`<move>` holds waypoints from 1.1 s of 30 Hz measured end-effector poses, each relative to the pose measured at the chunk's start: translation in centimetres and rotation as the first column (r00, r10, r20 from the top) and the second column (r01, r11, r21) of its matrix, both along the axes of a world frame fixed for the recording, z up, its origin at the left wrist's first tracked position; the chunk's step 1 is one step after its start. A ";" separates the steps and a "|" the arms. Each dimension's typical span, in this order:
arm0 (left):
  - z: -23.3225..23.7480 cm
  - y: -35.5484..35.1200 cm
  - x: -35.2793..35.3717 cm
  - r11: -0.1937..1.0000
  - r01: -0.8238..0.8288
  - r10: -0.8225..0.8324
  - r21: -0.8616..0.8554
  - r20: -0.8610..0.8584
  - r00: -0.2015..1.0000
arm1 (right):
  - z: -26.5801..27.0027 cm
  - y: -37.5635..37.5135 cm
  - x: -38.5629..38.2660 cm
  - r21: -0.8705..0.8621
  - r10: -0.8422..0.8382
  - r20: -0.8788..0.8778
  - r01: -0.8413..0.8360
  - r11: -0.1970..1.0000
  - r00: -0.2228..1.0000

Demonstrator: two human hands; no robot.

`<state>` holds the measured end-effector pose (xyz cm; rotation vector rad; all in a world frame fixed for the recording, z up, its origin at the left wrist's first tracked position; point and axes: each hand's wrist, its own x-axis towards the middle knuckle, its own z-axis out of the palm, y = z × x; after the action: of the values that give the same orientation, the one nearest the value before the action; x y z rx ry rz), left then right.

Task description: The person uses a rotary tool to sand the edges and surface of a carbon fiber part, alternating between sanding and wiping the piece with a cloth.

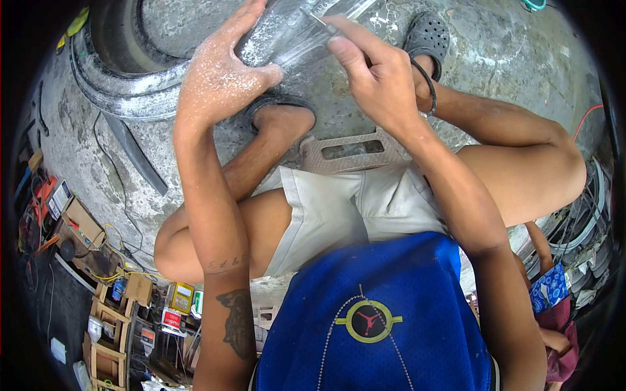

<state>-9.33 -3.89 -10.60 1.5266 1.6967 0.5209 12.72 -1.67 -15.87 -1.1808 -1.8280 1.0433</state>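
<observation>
Your left hand [218, 81] is dusted with white powder, its fingers spread, the thumb against the edge of the clear plastic [293, 42]. Your right hand [385, 75] has thumb and index finger pinched on a thin metal piece [313, 16] above that plastic, which sits between your 2 hands over the floor [495, 58]. Powder already coats the plastic and the dark ring [127, 94] beside your left wrist. The plastic is off the floor and not laid aside; whether it is cut or torn, you can't tell from here.

Your bare foot [283, 118] rests just below your left hand, and the clog [437, 36] is just past your right, so both crowd the space. A beige plastic stool [314, 156] sits near your knees, with a dark strip [135, 153] near the ring. Boxes [83, 221] clutter the lower left, and another person [562, 352] is off to the lower right.
</observation>
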 end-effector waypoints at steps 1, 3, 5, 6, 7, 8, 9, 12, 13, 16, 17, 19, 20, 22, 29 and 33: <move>0.0 0.0 0.1 1.000 -0.007 0.007 -0.011 0.003 1.000 | 0.5 0.0 0.1 -0.056 0.007 0.028 -0.006 0.998 1.000; 0.2 -0.1 0.0 1.000 -0.002 0.002 0.003 0.019 1.000 | 0.6 0.0 0.1 -0.111 0.016 0.055 -0.010 0.994 0.998; 0.3 -0.1 0.0 1.000 0.002 -0.003 0.018 0.034 0.999 | 0.3 0.0 -0.1 -0.048 0.003 0.004 -0.003 0.999 1.000; 0.4 0.0 0.0 1.000 -0.011 0.010 0.015 0.058 0.998 | 0.3 0.0 0.0 -0.047 0.002 0.003 -0.002 0.999 1.000; 0.4 0.0 0.0 1.000 -0.024 0.023 0.010 0.082 0.996 | 0.6 0.0 0.1 -0.084 0.014 0.036 -0.011 0.996 0.999; -0.1 -0.1 -0.2 1.000 -0.023 0.022 0.011 0.082 0.996 | 0.8 0.0 0.2 -0.120 0.027 0.069 -0.018 0.993 0.997; -1.1 -0.3 -0.6 0.998 0.003 -0.007 0.062 0.067 0.998 | 0.7 0.0 0.2 -0.119 0.026 0.069 -0.017 0.993 0.997; -0.4 -0.4 -0.4 0.991 0.058 -0.061 0.123 0.028 0.998 | -0.1 0.0 0.2 -0.045 0.026 0.062 -0.024 0.999 0.998; 0.1 -0.5 -0.2 0.987 0.086 -0.087 0.135 0.004 0.996 | -0.4 0.0 0.1 -0.012 0.022 0.054 -0.021 1.000 0.998; -1.7 -0.4 -1.0 0.986 0.058 -0.068 0.158 0.063 0.996 | -0.3 -0.7 0.0 0.007 0.046 0.064 -0.047 0.999 0.997; -1.8 -0.4 -1.0 0.986 0.059 -0.069 0.158 0.063 0.996 | -0.1 -0.8 0.0 -0.007 0.075 0.080 -0.075 0.997 0.994; -1.9 -0.4 -1.0 0.990 0.045 -0.050 0.131 0.038 0.998 | 0.2 -0.4 0.1 -0.022 0.049 0.073 -0.048 0.999 0.996; -1.9 -0.4 -1.0 0.990 0.044 -0.050 0.132 0.038 0.998 | 0.2 -0.2 0.2 -0.038 0.024 0.065 -0.022 0.999 0.998; -1.9 -0.5 -0.9 0.993 0.030 -0.035 0.116 0.044 0.998 | -0.3 -0.1 0.1 0.001 0.036 0.047 -0.036 0.999 0.998; 0.1 -0.2 0.1 1.000 -0.022 0.022 -0.007 0.023 0.999 | -0.1 0.0 0.1 0.002 0.042 0.049 -0.042 0.999 0.998; -0.5 -0.4 -0.3 0.995 0.039 -0.042 0.088 0.029 0.999 | 0.6 -0.2 0.1 -0.045 0.060 0.107 -0.055 0.997 0.992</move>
<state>-9.64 -4.33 -11.15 1.6037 1.6352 0.6006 12.78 -1.90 -15.29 -1.2375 -1.9429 1.0734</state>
